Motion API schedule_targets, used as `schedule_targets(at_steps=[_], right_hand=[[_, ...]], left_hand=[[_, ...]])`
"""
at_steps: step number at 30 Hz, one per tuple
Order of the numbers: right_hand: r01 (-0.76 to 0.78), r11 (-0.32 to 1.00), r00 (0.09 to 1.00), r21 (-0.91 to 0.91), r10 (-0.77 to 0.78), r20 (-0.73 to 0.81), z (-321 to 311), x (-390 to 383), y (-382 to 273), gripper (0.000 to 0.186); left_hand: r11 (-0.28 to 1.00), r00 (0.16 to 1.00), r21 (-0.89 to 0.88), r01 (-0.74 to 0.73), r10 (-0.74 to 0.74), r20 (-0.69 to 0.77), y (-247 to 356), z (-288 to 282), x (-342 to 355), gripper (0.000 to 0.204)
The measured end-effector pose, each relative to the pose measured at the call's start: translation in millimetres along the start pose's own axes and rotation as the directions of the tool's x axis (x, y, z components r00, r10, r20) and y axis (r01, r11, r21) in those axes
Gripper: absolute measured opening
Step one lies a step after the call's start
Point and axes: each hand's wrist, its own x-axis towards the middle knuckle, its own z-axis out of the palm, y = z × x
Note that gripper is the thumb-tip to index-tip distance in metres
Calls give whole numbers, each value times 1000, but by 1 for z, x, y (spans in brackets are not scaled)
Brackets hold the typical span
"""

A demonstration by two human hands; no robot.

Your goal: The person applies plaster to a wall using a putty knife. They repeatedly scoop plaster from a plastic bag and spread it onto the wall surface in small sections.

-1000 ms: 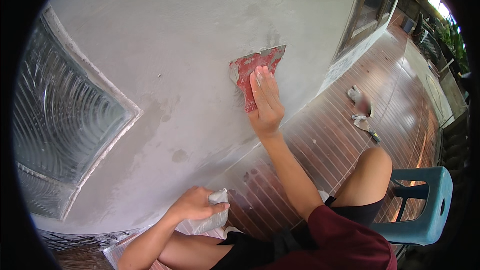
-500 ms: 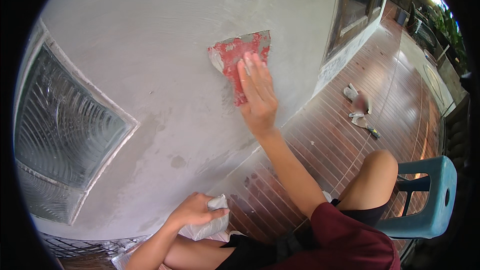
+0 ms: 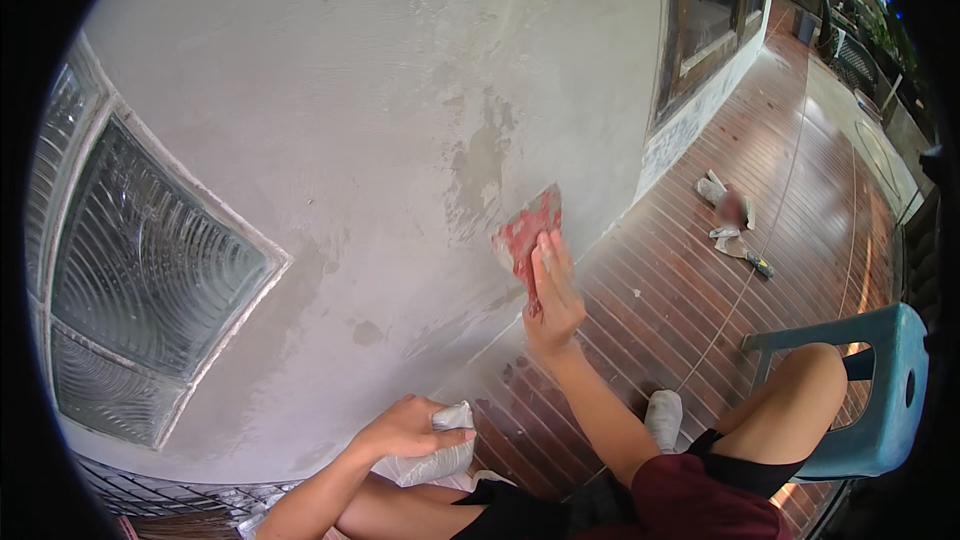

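Downward along the wall (image 3: 300, 90), the red scraper (image 3: 522, 240) had been shifted by the right grip (image 3: 560, 305) since 0.5 s earlier. It was held at the wall, right of the glass window (image 3: 150, 250), the right grip clamped on it and laid partly over its red face. Below and right of the window, a pale bag (image 3: 432, 466) was held, the left grip (image 3: 408, 429) closed around its upper part. Far right of the window, a blue stool (image 3: 893, 440) was seen.
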Motion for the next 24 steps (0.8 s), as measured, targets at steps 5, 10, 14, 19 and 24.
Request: schedule_targets(at_steps=[5, 10, 14, 19, 24], right_hand=[[243, 969, 968, -42, -245, -48, 41, 91, 12, 34], [310, 951, 951, -10, -310, 18, 77, 55, 39, 38], [151, 987, 934, 57, -161, 320, 18, -49, 60, 39], [-351, 934, 924, -67, 357, 138, -42, -116, 73, 47], [-902, 371, 404, 221, 906, 129, -79, -69, 99, 41]], left_hand=[[999, 1000, -34, -9, 10, 20, 3, 0, -5, 43], [999, 999, -18, -38, 38, 32, -2, -3, -4, 42], [993, 998, -105, -54, 55, 12, 5, -2, 3, 43], [997, 999, -76, -33, 32, -15, 20, -9, 15, 45], [992, 996, -87, 88, -85, 40, 29, -12, 13, 54]])
